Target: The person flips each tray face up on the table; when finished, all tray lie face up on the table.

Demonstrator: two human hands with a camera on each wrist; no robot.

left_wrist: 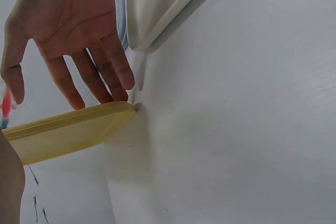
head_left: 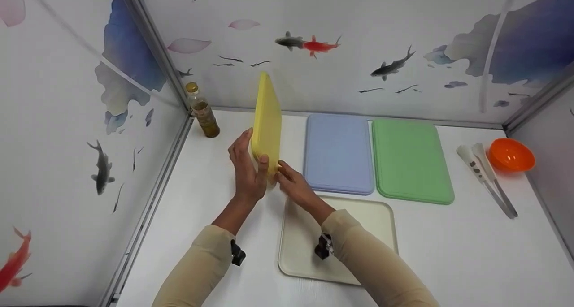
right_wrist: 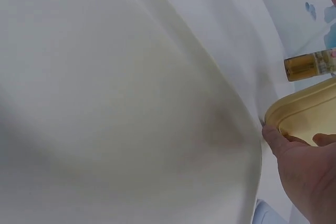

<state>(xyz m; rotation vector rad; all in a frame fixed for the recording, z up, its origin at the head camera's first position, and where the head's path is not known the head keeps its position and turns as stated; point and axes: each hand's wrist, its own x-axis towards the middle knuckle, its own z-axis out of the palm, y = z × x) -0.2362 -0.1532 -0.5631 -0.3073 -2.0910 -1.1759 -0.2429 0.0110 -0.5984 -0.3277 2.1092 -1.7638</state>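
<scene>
A yellow tray (head_left: 267,118) stands upright on its side above the table, its recessed face and rim showing in the right wrist view. My left hand (head_left: 249,170) holds it near its lower end, the thumb on the near side and fingers along the left face. On the other side, my right hand (head_left: 293,181) touches the tray's lower edge; its palm and straight fingers (left_wrist: 107,72) show in the left wrist view. Just below the right forearm lies a cream tray (head_left: 341,271), partly hidden by that sleeve.
Behind lie a blue tray (head_left: 339,154) and a green tray (head_left: 412,161), side by side. A bottle of brown liquid (head_left: 206,118) stands in the back left corner. At right are tongs (head_left: 491,181) and an orange bowl (head_left: 511,155). Printed walls border the white table.
</scene>
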